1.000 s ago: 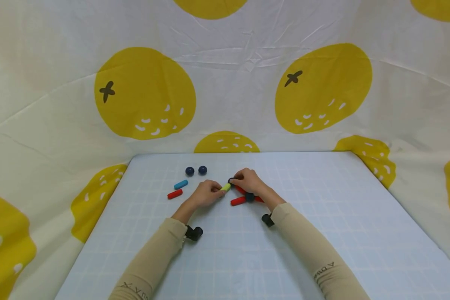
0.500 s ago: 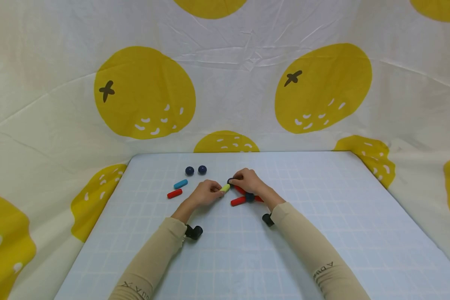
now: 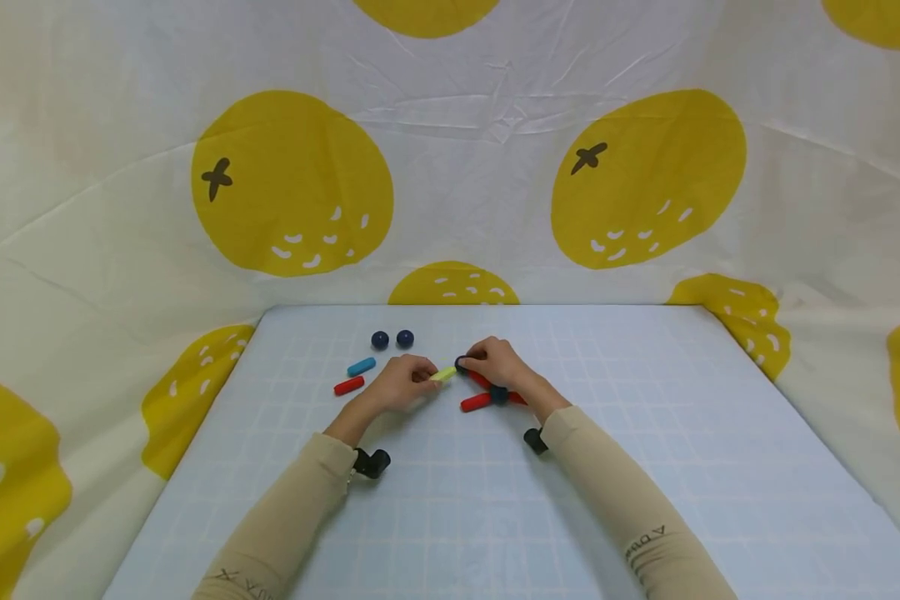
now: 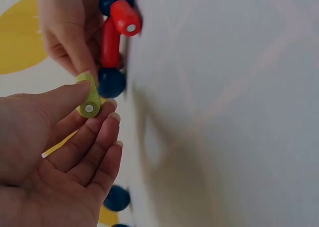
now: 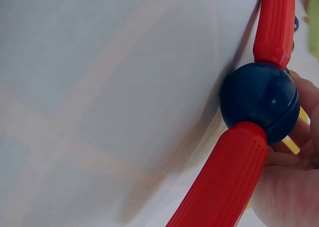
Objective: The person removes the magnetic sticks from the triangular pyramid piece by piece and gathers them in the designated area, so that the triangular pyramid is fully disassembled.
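My left hand [image 3: 403, 382] pinches a yellow-green magnetic rod [image 4: 88, 98] between thumb and fingers; a silvery disc shows at its near end. The rod's other end points at a dark blue ball [image 4: 111, 82], and I cannot tell whether they touch. That ball is pinched by my right hand [image 3: 497, 364]. From it a red rod [image 4: 110, 44] runs to a second blue ball [image 5: 259, 101]. More red rods [image 3: 476, 402] stick out from this second ball, one of them partly behind the right hand in the head view.
To the left lie a light blue rod [image 3: 362, 367] and a loose red rod [image 3: 348, 386]. Two dark blue balls [image 3: 379, 340] stand behind them. A pale checked cloth [image 3: 450, 517] covers the table, and a fruit-print curtain [image 3: 480, 200] hangs at its back and sides.
My left hand has shifted a little to the left with the yellow-green rod, which now lies at a flatter angle. The right hand and the red rods have stayed in place.
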Action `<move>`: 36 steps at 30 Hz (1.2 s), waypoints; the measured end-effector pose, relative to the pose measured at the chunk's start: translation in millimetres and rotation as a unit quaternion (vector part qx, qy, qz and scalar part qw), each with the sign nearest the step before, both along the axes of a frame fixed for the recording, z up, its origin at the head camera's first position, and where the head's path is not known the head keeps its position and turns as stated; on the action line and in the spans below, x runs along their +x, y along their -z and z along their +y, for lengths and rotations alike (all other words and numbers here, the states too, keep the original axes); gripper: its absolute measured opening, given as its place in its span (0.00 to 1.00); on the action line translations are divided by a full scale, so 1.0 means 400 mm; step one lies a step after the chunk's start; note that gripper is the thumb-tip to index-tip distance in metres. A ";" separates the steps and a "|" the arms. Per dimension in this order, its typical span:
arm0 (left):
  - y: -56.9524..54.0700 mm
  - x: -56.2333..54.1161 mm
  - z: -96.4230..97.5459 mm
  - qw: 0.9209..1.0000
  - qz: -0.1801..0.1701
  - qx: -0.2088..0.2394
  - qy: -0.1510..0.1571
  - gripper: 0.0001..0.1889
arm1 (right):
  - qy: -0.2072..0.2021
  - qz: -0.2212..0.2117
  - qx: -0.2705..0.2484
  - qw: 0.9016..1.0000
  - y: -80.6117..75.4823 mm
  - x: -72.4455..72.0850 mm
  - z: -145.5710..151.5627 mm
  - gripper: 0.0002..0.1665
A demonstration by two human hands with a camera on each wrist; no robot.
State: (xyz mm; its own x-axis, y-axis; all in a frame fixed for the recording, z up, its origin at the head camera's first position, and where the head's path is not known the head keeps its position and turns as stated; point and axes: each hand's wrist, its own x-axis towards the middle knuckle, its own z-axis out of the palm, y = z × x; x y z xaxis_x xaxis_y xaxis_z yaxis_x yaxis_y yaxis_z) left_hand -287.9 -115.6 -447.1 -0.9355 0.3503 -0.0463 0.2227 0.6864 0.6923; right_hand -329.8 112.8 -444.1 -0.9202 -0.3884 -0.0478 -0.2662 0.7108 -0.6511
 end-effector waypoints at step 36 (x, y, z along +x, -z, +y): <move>0.002 -0.019 -0.378 0.986 -0.019 -0.076 -0.149 0.17 | 0.015 -0.010 0.003 1.000 0.006 0.001 -0.007 0.22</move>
